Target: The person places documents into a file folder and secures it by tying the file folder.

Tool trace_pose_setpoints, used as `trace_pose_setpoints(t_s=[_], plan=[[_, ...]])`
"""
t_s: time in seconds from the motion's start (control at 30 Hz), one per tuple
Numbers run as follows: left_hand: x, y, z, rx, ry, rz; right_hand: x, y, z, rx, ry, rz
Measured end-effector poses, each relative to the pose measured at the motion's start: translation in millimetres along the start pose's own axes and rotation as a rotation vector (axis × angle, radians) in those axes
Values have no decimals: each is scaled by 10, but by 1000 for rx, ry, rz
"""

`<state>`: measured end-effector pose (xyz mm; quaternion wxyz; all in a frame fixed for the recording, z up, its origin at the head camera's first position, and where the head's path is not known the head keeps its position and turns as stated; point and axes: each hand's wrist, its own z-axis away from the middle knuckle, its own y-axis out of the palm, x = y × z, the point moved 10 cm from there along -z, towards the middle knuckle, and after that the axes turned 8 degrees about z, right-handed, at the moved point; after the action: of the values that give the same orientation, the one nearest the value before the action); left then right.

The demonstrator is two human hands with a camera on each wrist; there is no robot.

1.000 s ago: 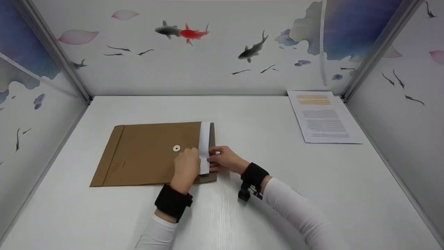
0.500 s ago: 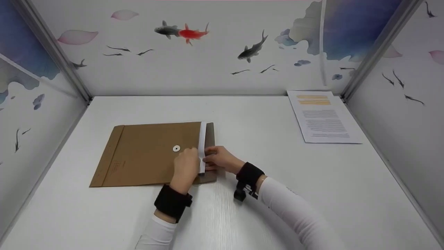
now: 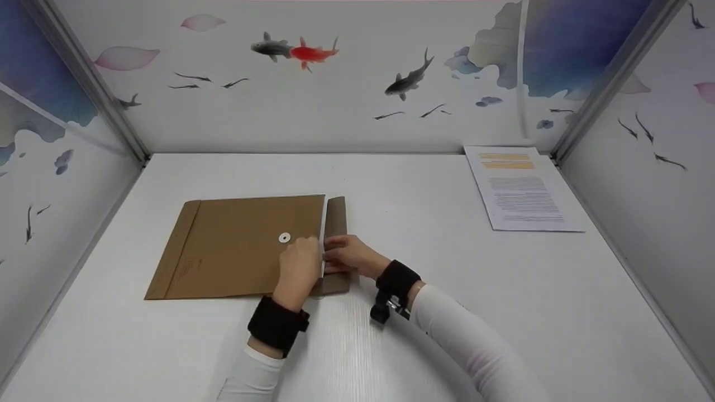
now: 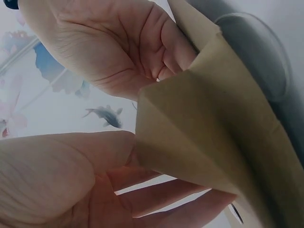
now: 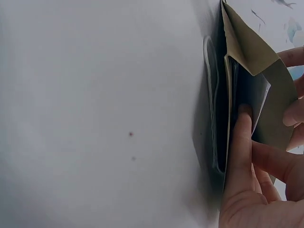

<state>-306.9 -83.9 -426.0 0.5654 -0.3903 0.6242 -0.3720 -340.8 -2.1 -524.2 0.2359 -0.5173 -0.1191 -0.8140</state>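
A brown paper envelope [image 3: 240,245] with a white button disc [image 3: 285,238] lies on the table, its mouth facing right. White paper [image 5: 262,102] sits inside, leaving only a thin strip at the mouth in the head view. My left hand [image 3: 299,265] pinches the envelope's upper panel near the mouth, thumb on one side and fingers on the other. Extended fingers of my right hand [image 3: 354,255] reach into the mouth and press at the paper's edge. In the right wrist view, one finger [image 5: 242,142] lies along the lower panel; other fingertips are hidden.
A printed stack of sheets [image 3: 525,195] with orange highlighted lines lies at the table's back right. A loop of string [image 5: 211,104] hangs beside the envelope's mouth. White walls with painted fish [image 3: 313,54] enclose the table's back and sides.
My right hand has moved left and the paper has slid farther into the envelope, its white strip narrowing to a thin line. The left hand stays in place, still gripping the upper panel.
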Motion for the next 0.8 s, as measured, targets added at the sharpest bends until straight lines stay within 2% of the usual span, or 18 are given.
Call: trace_pose_setpoints(t_s=[0.3, 0.43, 0.63, 0.8], plan=[[-1, -19, -20, -16, 14, 10, 18, 47, -30, 3, -3, -33], [10, -16, -15, 0, 8, 4, 13, 73, -46, 8, 4, -39], [29, -12, -33, 37, -2, 10, 36, 78, -55, -3, -4, 7], [32, -38, -24, 29, 4, 22, 50, 91, -74, -6, -8, 7]])
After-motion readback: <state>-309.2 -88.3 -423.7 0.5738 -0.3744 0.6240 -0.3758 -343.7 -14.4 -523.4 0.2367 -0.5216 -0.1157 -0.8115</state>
